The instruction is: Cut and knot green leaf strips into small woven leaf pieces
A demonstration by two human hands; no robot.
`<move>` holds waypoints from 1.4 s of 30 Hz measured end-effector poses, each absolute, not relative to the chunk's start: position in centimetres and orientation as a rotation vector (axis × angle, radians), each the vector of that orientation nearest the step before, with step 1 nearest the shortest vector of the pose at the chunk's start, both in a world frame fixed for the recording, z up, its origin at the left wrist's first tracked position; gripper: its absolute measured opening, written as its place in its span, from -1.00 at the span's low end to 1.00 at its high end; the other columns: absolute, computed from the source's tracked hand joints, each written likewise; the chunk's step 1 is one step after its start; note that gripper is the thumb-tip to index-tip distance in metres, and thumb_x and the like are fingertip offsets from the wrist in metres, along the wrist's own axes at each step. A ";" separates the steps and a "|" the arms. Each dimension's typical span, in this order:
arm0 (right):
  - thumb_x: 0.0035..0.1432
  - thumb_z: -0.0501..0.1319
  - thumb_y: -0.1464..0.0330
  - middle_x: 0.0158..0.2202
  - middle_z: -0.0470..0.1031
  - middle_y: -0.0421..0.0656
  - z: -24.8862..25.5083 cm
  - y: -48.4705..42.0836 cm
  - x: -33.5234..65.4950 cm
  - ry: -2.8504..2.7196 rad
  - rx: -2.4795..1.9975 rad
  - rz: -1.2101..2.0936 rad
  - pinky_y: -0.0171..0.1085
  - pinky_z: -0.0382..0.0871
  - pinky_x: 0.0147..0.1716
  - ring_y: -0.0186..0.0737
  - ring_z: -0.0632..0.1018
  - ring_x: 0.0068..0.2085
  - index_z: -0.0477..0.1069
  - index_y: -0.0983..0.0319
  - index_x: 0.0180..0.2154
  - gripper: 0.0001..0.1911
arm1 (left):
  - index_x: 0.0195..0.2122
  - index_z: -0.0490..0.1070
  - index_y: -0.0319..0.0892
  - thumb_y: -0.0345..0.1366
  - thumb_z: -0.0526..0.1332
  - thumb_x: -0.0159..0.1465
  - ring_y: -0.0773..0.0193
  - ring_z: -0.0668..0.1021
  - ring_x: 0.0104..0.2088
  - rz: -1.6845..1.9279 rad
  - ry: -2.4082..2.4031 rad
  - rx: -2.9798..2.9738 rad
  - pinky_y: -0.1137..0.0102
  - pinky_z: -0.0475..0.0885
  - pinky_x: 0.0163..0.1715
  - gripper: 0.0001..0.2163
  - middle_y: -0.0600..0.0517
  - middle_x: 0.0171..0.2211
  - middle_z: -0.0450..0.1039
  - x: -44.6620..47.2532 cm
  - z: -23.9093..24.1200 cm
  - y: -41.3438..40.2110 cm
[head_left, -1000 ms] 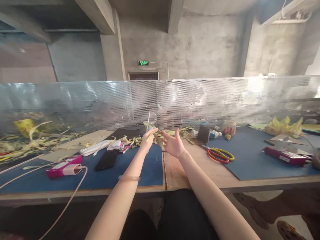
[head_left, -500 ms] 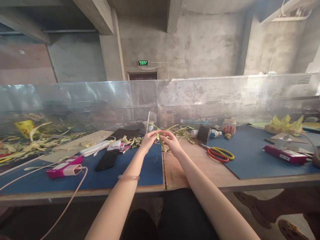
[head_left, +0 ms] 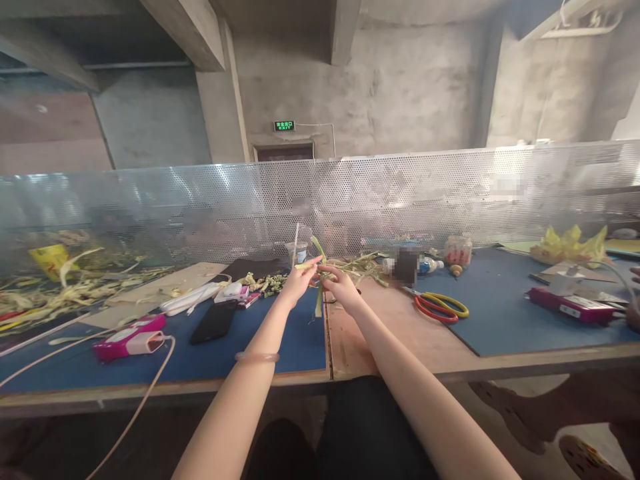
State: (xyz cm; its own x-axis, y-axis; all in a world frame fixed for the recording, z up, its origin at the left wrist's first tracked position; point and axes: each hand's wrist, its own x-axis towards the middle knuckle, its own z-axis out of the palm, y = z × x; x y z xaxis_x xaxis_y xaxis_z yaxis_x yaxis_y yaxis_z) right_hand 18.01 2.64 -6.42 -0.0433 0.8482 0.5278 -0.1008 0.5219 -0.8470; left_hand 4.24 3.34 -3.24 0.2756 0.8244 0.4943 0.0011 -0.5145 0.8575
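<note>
My left hand (head_left: pixel 299 285) and my right hand (head_left: pixel 341 287) meet above the seam between the blue mat and the bare board. Both are closed on pale green leaf strips that look like plant husk. One strip (head_left: pixel 318 247) sticks up beyond the fingers, and a strip end (head_left: pixel 319 305) hangs below. Fingers hide the spot where the strips cross. Loose strips (head_left: pixel 367 265) lie just behind my right hand. Left of my left hand is a pile of small knotted green pieces (head_left: pixel 274 285).
On the left lie a black phone (head_left: pixel 215 322), a magenta power strip (head_left: pixel 113 345) with a cable, and heaped strips (head_left: pixel 75 287). Scissors (head_left: pixel 440 308) and a jar (head_left: pixel 457 252) are to the right. A plastic cup (head_left: pixel 301 255) with a straw stands by the perforated metal screen (head_left: pixel 350 193).
The strips have turned in my fingers: one now points up and another hangs lower. My left fingers have shifted slightly. At the right edge, another person's hand has come into view.
</note>
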 end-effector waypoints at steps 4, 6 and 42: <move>-0.14 0.18 0.47 -0.63 0.32 -0.32 -6.3 2.6 18.1 -1.384 -0.734 0.884 -0.27 0.39 -0.38 -0.34 0.41 -0.53 0.37 0.21 -0.05 -0.50 | 0.02 0.31 -0.08 -0.29 0.17 0.16 0.31 0.51 -0.35 1.359 0.771 1.697 0.45 0.40 -0.46 -0.63 -0.05 -0.05 0.39 4.0 -3.1 3.6; -0.15 0.18 0.46 -0.63 0.31 -0.33 -6.3 2.5 18.2 -1.366 -0.741 0.888 -0.28 0.39 -0.37 -0.35 0.40 -0.52 0.34 0.22 -0.02 -0.46 | 0.03 0.27 -0.10 -0.31 0.21 0.13 0.33 0.51 -0.37 1.386 0.811 1.652 0.48 0.39 -0.48 -0.60 -0.07 -0.10 0.40 3.8 -3.1 3.8; -0.17 0.19 0.46 -0.61 0.34 -0.33 -5.7 1.5 18.2 -1.294 -0.677 0.924 -0.30 0.36 -0.35 -0.37 0.40 -0.51 0.21 0.27 0.08 -0.32 | -0.43 0.40 -0.24 -0.39 0.41 -0.14 0.42 0.48 -0.49 1.200 0.765 1.429 0.54 0.28 -0.57 -0.75 0.05 -0.46 0.48 3.3 -3.7 3.8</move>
State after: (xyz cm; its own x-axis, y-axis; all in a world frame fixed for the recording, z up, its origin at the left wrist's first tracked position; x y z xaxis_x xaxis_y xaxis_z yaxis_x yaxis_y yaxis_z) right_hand 18.22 1.52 -5.70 0.0211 0.8676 0.4968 -0.1888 0.4914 -0.8502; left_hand 3.34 3.83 -3.66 0.2878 0.9214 0.2611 -0.1524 -0.2251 0.9623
